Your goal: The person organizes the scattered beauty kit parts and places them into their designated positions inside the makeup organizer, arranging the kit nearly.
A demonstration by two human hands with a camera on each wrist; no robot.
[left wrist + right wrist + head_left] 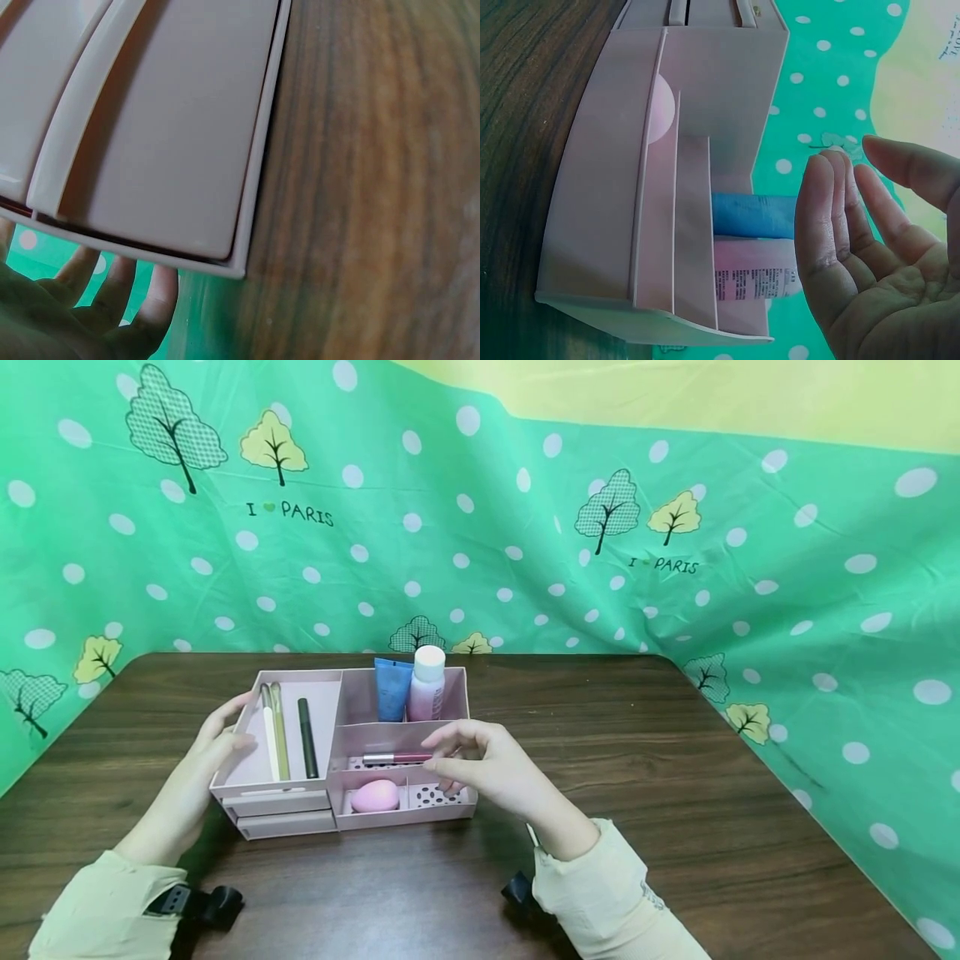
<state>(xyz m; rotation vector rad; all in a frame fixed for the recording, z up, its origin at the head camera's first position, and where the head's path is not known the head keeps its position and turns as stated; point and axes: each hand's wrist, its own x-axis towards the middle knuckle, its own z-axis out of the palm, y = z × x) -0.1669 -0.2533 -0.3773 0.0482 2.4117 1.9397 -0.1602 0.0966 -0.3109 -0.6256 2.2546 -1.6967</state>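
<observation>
A pale pink desk organizer (283,792) stands on the table. My left hand (197,768) grips its left side, thumb over the rim; the left wrist view shows the fingers (154,307) along the outer wall. Above the right compartments hovers my right hand (491,764), fingers bent and holding nothing, as the right wrist view also shows. Near those fingertips, a red and silver lip gloss tube (390,759) lies in the middle compartment. A pink makeup sponge (376,796) sits in front. Behind stand a blue squeeze tube (392,689) and a white-capped pink bottle (427,693).
In the organizer's left tray lie a dark green pen-like stick (307,739), a yellowish stick (280,735) and a white one (270,743). Two drawers (285,822) sit below. The brown wooden table (637,760) meets a green dotted cloth (510,543) at the back.
</observation>
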